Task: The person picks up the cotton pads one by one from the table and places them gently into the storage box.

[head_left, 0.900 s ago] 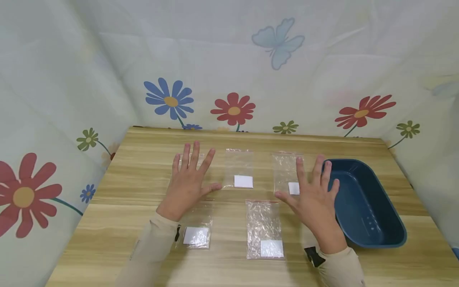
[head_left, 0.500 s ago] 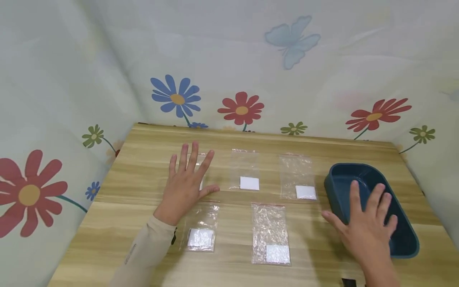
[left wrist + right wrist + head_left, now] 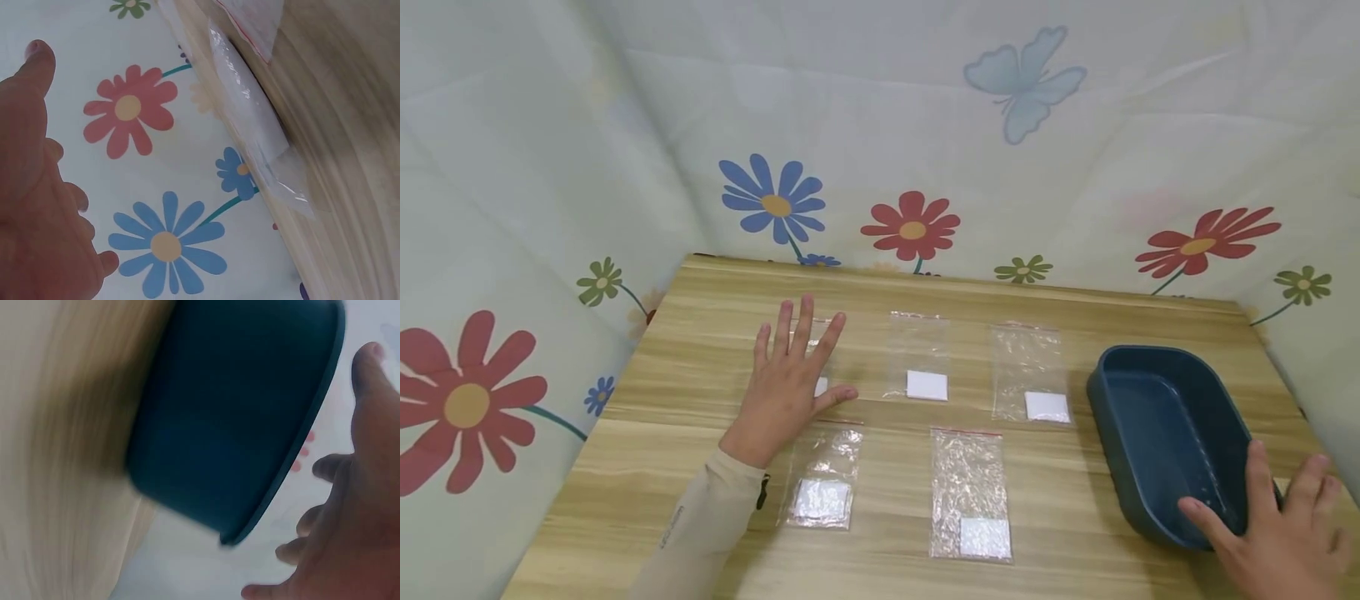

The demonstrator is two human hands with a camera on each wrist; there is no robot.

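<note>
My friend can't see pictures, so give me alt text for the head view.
A person's spread left hand is over one of five clear plastic bags with white rectangles on a wooden table; their right hand is by the near end of an open blue bin. A flower-printed backdrop stands behind.

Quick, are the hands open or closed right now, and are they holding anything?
Left hand: open, fingers spread, holding nothing.
Right hand: open, holding nothing, near the blue bin.

Beige left sleeve [image 3: 703,521] showing small dark lettering [image 3: 672,527] along outer side; black piece [image 3: 763,492] peeking from cuff [image 3: 739,468]; left hand [image 3: 781,398], right hand [image 3: 1283,525] showing bare.
</note>
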